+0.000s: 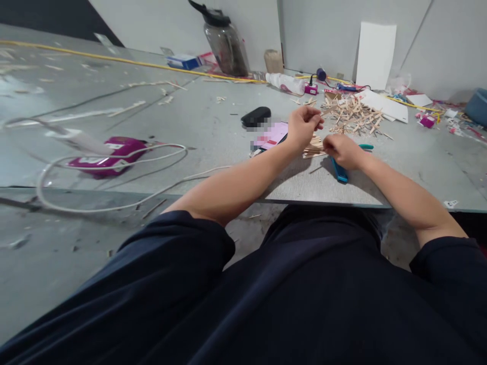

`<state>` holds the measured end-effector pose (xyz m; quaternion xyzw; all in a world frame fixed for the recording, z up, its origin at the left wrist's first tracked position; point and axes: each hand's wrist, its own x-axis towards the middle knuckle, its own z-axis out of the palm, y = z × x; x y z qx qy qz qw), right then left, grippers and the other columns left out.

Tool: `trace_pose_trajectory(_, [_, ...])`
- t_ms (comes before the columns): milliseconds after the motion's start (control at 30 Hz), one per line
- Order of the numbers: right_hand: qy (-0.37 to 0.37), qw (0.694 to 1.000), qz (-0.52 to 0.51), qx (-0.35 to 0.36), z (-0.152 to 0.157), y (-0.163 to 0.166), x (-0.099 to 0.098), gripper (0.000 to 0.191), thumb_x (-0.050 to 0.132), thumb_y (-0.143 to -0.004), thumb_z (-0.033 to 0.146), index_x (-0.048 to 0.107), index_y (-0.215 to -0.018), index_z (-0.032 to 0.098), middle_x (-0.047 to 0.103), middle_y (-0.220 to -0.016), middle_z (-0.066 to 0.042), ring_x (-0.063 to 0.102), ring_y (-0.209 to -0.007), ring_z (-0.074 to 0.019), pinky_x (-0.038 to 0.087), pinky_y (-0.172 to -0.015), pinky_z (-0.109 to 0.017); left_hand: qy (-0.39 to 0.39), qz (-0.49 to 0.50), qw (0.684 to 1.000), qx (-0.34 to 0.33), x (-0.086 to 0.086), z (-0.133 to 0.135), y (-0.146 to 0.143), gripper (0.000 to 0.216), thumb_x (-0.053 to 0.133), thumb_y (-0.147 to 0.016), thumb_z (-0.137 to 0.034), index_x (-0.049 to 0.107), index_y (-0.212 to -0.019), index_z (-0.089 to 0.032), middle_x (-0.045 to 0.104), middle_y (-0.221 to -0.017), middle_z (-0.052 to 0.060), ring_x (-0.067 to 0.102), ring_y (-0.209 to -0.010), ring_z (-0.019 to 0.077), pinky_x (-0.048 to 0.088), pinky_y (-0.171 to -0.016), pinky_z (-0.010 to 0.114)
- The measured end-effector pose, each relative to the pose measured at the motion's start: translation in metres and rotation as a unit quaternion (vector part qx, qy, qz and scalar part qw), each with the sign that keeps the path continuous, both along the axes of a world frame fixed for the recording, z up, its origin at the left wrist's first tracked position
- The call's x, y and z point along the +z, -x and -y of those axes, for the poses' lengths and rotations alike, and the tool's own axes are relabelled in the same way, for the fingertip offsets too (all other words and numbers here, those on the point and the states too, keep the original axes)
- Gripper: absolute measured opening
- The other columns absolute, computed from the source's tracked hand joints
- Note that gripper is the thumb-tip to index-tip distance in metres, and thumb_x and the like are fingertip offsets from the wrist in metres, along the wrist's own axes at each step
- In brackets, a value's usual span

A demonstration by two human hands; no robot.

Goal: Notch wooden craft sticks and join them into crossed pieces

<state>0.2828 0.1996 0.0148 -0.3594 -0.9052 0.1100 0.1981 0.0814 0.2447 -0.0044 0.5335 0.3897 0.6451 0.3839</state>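
Observation:
My left hand [303,124] is closed in a pinch above a small stack of thin wooden sticks [314,148]. Whatever its fingertips hold is too small to make out. Close by on the right, my right hand [342,150] has its fingers curled together at the stack's edge, and their contents are hidden. Beneath that hand lies a tool with teal handles [340,171], its head covered. Beyond both hands spreads a loose heap of short wooden sticks [353,114]. A phone with a pink screen [274,135] lies beside my left wrist.
A black case [256,116] lies past the phone. Left of my arm are a purple device [110,157] and a looping white cable [148,148]. Along the wall stand a large jug [226,48], a clear bottle [285,82] and white card [375,56]. A blue container [477,109] sits far right.

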Motion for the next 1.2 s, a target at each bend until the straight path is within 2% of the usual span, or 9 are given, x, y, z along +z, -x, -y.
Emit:
trace_pose_trajectory(67, [0.011,0.994,-0.1,-0.049,-0.006,-0.01,0.005,0.01,0.059,-0.111,0.034,0.065,-0.107,0.027,0.076,-0.102,-0.008,0.067,-0.092,-0.0283,0.055,-0.092,-0.046,0.005,-0.009,1.0,0.008,-0.003,-0.001,0.0,0.019,0.073,-0.1,-0.004,0.068,-0.099,-0.023,0.082,-0.087,0.001,0.076,-0.071,0.0101,0.056,-0.069,0.024])
trace_pose_trajectory(133, [0.051,0.97,-0.217,-0.093,-0.013,-0.018,0.008,0.02,0.063,-0.112,0.047,0.06,-0.102,0.029,0.071,-0.093,-0.004,0.062,-0.076,-0.0228,0.056,-0.077,-0.042,0.015,-0.018,1.0,0.011,-0.006,0.0,-0.001,0.018,0.072,-0.102,-0.007,0.066,-0.1,-0.024,0.083,-0.088,0.001,0.079,-0.073,0.0105,0.055,-0.067,0.023])
trace_pose_trajectory(233, [0.122,0.932,-0.322,-0.115,-0.018,-0.018,0.008,0.042,0.084,-0.101,0.061,0.057,-0.091,0.03,0.067,-0.078,0.0,0.056,-0.06,-0.0171,0.052,-0.06,-0.037,0.037,-0.018,0.999,0.018,-0.01,0.002,-0.004,0.018,0.072,-0.104,-0.01,0.063,-0.1,-0.025,0.084,-0.088,0.001,0.081,-0.075,0.0115,0.056,-0.066,0.023])
trace_pose_trajectory(333, [0.163,0.913,-0.357,-0.11,-0.016,-0.009,0.003,0.045,0.093,-0.093,0.058,0.059,-0.085,0.029,0.068,-0.071,0.001,0.056,-0.054,-0.0151,0.051,-0.053,-0.034,0.049,-0.015,0.998,0.023,-0.013,0.005,-0.005,0.02,0.073,-0.105,-0.012,0.06,-0.099,-0.026,0.085,-0.089,0.001,0.082,-0.077,0.0119,0.058,-0.068,0.023])
trace_pose_trajectory(633, [0.201,0.883,-0.409,-0.115,-0.007,0.004,-0.002,0.037,0.099,-0.086,0.042,0.065,-0.084,0.029,0.071,-0.068,0.002,0.062,-0.053,-0.0166,0.057,-0.051,-0.034,0.027,-0.037,0.999,-0.001,-0.018,0.005,-0.003,0.022,0.08,-0.1,-0.017,0.06,-0.098,-0.027,0.083,-0.088,-0.001,0.084,-0.082,0.0129,0.063,-0.077,0.026])
trace_pose_trajectory(800, [0.197,0.88,-0.419,-0.111,-0.005,0.003,0.0,0.033,0.095,-0.089,0.041,0.065,-0.084,0.028,0.071,-0.07,0.001,0.061,-0.054,-0.0154,0.057,-0.053,-0.034,0.034,-0.026,0.999,0.009,-0.015,0.007,-0.005,0.022,0.075,-0.101,-0.013,0.059,-0.097,-0.027,0.083,-0.088,0.0,0.082,-0.079,0.0114,0.062,-0.074,0.025])
trace_pose_trajectory(1000, [0.2,0.878,-0.42,-0.116,-0.007,0.003,-0.001,0.039,0.097,-0.092,0.049,0.063,-0.086,0.029,0.071,-0.07,0.001,0.063,-0.057,-0.0162,0.057,-0.053,-0.033,0.023,-0.033,0.999,-0.012,-0.013,0.015,-0.011,0.024,0.077,-0.099,-0.01,0.059,-0.097,-0.026,0.083,-0.085,-0.001,0.082,-0.078,0.0107,0.06,-0.071,0.023])
trace_pose_trajectory(1200, [0.216,0.874,-0.421,-0.114,-0.005,0.004,-0.001,0.037,0.097,-0.096,0.04,0.063,-0.089,0.028,0.071,-0.075,0.0,0.068,-0.061,-0.0177,0.062,-0.059,-0.036,0.015,-0.047,0.998,-0.035,-0.012,0.021,-0.012,0.028,0.082,-0.098,-0.012,0.058,-0.097,-0.027,0.079,-0.083,-0.001,0.082,-0.08,0.0128,0.061,-0.073,0.026])
